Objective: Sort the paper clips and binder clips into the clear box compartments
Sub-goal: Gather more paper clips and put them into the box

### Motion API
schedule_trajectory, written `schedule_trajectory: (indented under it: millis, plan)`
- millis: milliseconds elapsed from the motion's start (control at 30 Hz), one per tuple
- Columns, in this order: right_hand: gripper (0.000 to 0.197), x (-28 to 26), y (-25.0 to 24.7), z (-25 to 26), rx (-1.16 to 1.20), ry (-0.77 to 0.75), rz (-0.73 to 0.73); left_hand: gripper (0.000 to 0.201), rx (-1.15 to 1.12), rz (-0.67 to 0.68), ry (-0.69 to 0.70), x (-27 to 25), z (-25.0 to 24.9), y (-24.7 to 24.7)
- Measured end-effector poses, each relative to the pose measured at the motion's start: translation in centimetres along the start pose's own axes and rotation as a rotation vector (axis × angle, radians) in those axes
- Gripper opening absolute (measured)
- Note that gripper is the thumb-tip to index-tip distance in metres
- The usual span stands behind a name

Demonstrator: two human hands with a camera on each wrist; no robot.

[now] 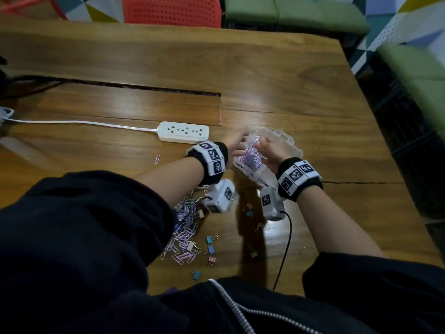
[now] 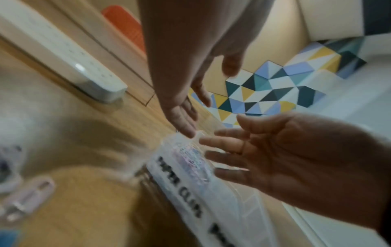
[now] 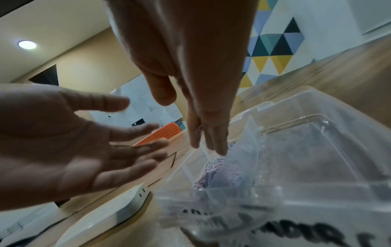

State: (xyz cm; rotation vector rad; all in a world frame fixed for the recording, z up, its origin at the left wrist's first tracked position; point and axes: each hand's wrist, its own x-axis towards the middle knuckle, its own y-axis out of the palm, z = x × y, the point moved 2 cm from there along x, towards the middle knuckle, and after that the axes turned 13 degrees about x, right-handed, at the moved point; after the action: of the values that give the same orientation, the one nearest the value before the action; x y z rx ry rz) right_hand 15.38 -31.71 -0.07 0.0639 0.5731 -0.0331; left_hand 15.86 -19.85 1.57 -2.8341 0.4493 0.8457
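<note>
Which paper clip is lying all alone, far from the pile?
The pale pink paper clip lying by itself just below the white power strip; the other loose clips crowd together in the pile near the person.

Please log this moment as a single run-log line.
left hand: open, beside clear box | right hand: open, over paper clips | loose clips: on table

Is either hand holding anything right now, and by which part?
Nothing is held. The left hand and right hand both show straight, spread fingers over the clear box, above its paper-clip compartment, with no grip on anything.
</note>
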Motion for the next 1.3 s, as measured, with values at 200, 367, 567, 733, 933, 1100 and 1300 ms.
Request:
schedule_trajectory:
  millis: [200, 367, 567, 733, 933, 1100, 1300]
  plan:
    - [0.034, -0.6, 0.9, -1.3, -0.434, -0.182, 0.017, 0.03, 0.929, -0.124, 0.067, -0.3, 3.6, -4.1]
    - [0.034, -1.9, 2.0, -3.7, -0.962, -0.4, -0.071, 0.034, 1.179, -0.053, 0.093, -0.3, 4.9, -5.1]
    - [0.014, -3.0, 0.5, -4.3, -0.998, -0.369, -0.17, 0.06, 1.523, 0.043, 0.049, -1.5, 7.3, -5.2]
    - [0.018, -4.0, -0.3, -3.4, -1.151, -0.219, -0.314, 0.054, 1.61, 0.041, 0.239, -3.2, 9.7, -5.6]
    - [0.047, -1.2, 5.2, -1.9, -0.96, -0.252, -0.169, 0.032, 1.597, -0.035, 0.4, -3.9, 10.7, -5.3]
    - [0.04, 1.5, 7.3, 0.7, -1.298, -0.153, -0.053, 0.025, 1.443, 0.042, 0.436, -3.3, 10.0, -6.6]
    - [0.019, 2.2, 8.1, 2.9, -1.695, -0.012, 0.051, 0.017, 1.3, -0.045, 0.412, -2.9, 11.6, -8.2]
